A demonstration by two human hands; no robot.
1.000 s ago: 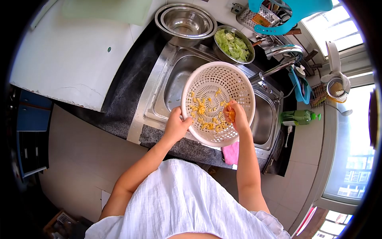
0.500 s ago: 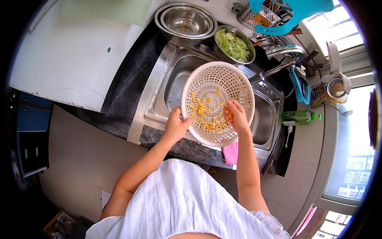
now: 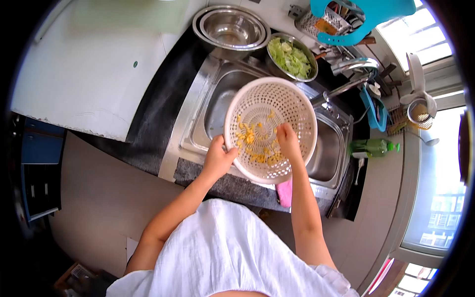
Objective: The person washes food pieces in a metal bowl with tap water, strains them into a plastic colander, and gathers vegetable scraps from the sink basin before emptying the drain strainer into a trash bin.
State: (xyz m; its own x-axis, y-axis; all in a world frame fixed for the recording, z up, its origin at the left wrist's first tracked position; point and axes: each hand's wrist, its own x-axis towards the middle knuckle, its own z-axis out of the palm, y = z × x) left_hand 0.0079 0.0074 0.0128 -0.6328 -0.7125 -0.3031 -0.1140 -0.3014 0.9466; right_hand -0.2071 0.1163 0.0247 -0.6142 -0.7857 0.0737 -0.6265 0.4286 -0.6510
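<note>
A pale perforated colander (image 3: 293,103) lies over the sink (image 3: 184,143), yellow pieces (image 3: 247,134) scattered across its bottom. The left hand (image 3: 220,157) grips its left rim; the right hand (image 3: 289,142) is curled closed inside, contents hidden. Beyond, at the far side, a steel bowl (image 3: 312,75) holds green leaves (image 3: 289,58).

Kitchen, steel sink (image 3: 217,111) below left hand (image 3: 218,157) and right hand (image 3: 288,142), faucet (image 3: 342,89) beyond the right hand, nested metal bowls (image 3: 232,30) beyond the left, perhaps utensils in a holder (image 3: 307,22) farther off
</note>
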